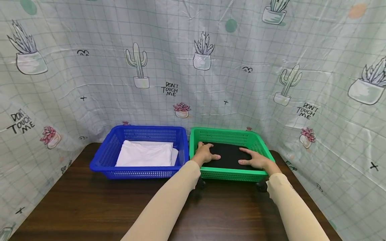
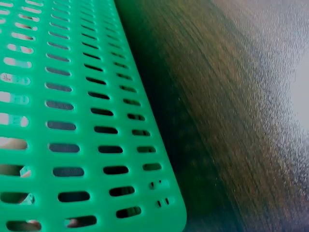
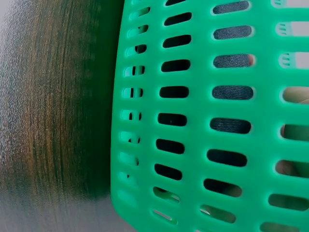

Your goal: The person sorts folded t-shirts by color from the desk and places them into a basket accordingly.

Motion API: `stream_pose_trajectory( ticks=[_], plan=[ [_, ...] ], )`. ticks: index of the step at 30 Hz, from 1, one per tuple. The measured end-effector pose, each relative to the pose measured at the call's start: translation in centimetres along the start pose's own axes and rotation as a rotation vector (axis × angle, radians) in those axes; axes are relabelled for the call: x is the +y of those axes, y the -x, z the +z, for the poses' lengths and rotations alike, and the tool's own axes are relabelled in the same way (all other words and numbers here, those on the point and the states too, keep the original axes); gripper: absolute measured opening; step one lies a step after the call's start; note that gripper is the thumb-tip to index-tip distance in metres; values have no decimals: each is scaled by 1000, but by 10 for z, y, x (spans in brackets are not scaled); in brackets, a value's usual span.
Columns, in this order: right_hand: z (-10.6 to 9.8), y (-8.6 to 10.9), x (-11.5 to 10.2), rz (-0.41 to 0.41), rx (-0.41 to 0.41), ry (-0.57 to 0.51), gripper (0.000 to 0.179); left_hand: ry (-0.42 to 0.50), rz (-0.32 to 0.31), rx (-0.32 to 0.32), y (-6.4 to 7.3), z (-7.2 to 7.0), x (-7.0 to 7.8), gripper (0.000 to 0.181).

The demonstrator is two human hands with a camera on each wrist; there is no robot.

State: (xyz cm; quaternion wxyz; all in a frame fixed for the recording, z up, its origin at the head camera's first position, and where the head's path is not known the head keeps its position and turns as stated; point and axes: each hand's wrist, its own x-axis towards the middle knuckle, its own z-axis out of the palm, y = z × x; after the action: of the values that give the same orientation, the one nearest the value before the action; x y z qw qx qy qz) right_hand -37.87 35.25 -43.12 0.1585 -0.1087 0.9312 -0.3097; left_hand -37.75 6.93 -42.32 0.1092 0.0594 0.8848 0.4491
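Note:
A black folded cloth (image 1: 227,155) lies inside the green basket (image 1: 232,174) on the right of the table. My left hand (image 1: 203,154) rests at the cloth's left side, its thumb and fingers spread. At the right side of the cloth is my right hand (image 1: 255,160), also with thumb and fingers apart. Both wrists pass over the basket's front rim. In the left wrist view the slotted basket wall (image 2: 82,113) hides most of the hand. Through the slotted wall (image 3: 195,106) in the right wrist view, dark ribbed fabric and bits of skin show.
Left of the green basket, close beside it, stands a blue basket (image 1: 138,173) with a folded white cloth (image 1: 146,154) in it. Both sit toward the back of a dark wooden table (image 1: 90,201). A cactus-print curtain (image 1: 169,113) hangs behind and along the sides.

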Motion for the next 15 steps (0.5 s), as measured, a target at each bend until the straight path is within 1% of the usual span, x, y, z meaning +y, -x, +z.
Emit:
stream_pose_trajectory(
  ticks=[4,6,8,9,11,13,15],
  plan=[
    [1,-3,-1,-16,6,20,88,-66,35,22,1,-3,0,61],
    [1,-3,-2,-32,2,37,88,-121,60,20,4,-6,2,60],
    [0,-2,-3,-52,3,70,86,-159,100,9,12,-12,7,58],
    [0,0,-4,-58,2,88,85,-177,123,-4,16,-17,10,56],
    [-3,5,-6,-64,7,156,80,-213,189,-33,24,-28,16,52],
    [-8,12,-10,-63,13,218,76,-233,265,-57,35,-45,21,47],
    [-13,21,-17,-75,15,265,74,-263,332,-60,46,-64,21,42]
  ],
)
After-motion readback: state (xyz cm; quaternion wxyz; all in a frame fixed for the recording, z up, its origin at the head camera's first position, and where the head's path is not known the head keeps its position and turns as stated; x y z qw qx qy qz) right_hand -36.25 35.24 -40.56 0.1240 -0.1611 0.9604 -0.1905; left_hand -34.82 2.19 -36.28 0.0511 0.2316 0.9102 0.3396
